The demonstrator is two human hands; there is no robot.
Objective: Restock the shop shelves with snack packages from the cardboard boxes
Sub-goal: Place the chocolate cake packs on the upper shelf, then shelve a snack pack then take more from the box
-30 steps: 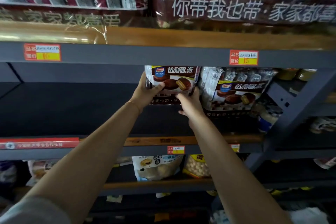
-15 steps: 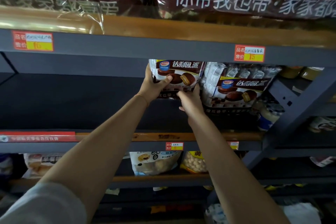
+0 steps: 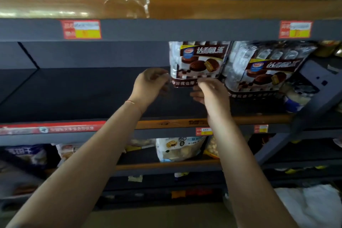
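From our head camera, a second brown cake bag [image 3: 262, 72] stands just right of our fingers, and a grey shelf edge with red price tags [image 3: 166, 28] runs above them. The brown-and-white shiny plastic snack bag with cake pictures [image 3: 199, 61] stands upright on the dark shelf. Before, both hands gripped it. Now our left hand [image 3: 150, 84] has let go, fingers loosely curled beside it. Our right hand [image 3: 209, 91] covers its bottom edge; its grip is too blurry to tell.
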